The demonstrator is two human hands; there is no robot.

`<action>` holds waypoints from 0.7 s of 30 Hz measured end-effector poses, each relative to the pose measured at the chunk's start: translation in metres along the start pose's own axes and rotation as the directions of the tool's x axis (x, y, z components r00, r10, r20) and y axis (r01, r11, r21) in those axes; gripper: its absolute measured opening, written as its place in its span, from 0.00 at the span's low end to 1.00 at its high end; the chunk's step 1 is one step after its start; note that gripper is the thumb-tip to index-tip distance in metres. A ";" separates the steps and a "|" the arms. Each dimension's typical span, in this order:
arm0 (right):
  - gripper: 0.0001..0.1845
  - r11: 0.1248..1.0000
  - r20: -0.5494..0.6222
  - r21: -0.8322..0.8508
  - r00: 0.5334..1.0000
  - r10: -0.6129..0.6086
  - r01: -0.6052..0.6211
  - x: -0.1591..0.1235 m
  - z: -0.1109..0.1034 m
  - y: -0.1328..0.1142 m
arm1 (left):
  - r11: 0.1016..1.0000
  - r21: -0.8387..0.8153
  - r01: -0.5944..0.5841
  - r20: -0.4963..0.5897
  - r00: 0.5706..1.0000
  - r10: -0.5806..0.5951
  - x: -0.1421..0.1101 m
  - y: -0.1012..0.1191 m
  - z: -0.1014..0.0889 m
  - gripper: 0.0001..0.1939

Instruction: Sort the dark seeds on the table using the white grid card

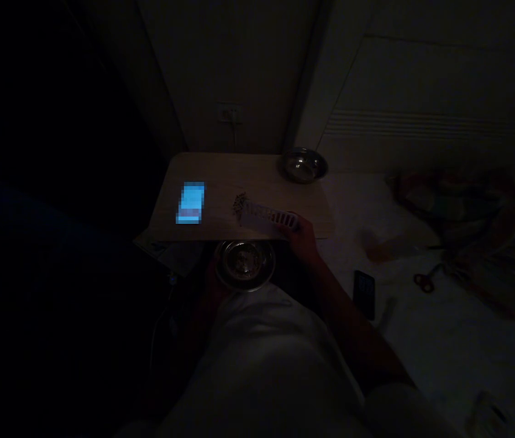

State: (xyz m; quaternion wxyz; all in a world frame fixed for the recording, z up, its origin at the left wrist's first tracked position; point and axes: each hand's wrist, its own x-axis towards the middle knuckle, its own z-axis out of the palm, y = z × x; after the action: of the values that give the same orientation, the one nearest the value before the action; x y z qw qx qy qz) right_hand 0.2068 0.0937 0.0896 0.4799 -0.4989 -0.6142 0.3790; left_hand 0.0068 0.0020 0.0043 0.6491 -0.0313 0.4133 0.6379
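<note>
Metal bowl [305,165] behind, glowing screen [190,203] aside, right hand's [302,238] grip closed around slotted white tool [269,218], left's unclear.

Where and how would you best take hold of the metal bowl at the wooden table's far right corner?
Probably pinch the near rim of the metal bowl from front and above, thumb inside, fingers outside: it stands upright, open side up, and the wall rises behind the wooden table.
</note>
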 end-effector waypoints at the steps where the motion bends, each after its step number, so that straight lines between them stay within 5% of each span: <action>1: 0.13 1.000 0.012 0.000 1.000 0.001 -0.001 0.000 0.000 0.000 | 1.000 0.002 -0.010 -0.001 1.000 0.010 -0.001 0.000 0.001 0.11; 6: 0.12 1.000 0.044 0.001 0.999 0.021 -0.021 -0.001 -0.002 -0.001 | 0.996 -0.013 -0.083 0.043 0.996 0.084 -0.007 0.002 0.006 0.11; 11: 0.12 1.000 0.050 0.003 0.999 0.013 -0.013 -0.002 -0.004 0.000 | 0.999 0.005 -0.043 -0.048 0.998 0.043 -0.003 0.003 0.007 0.11; 21: 0.13 1.000 0.079 -0.012 0.997 0.012 -0.011 -0.001 -0.004 -0.001 | 0.999 0.008 -0.035 0.009 0.999 0.035 -0.009 0.005 0.010 0.09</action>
State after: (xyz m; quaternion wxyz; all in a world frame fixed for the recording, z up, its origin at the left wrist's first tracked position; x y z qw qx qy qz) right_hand 0.2103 0.0927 0.0914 0.4501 -0.4899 -0.6320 0.3975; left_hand 0.0088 0.0016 0.0189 0.6397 -0.0185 0.4137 0.6475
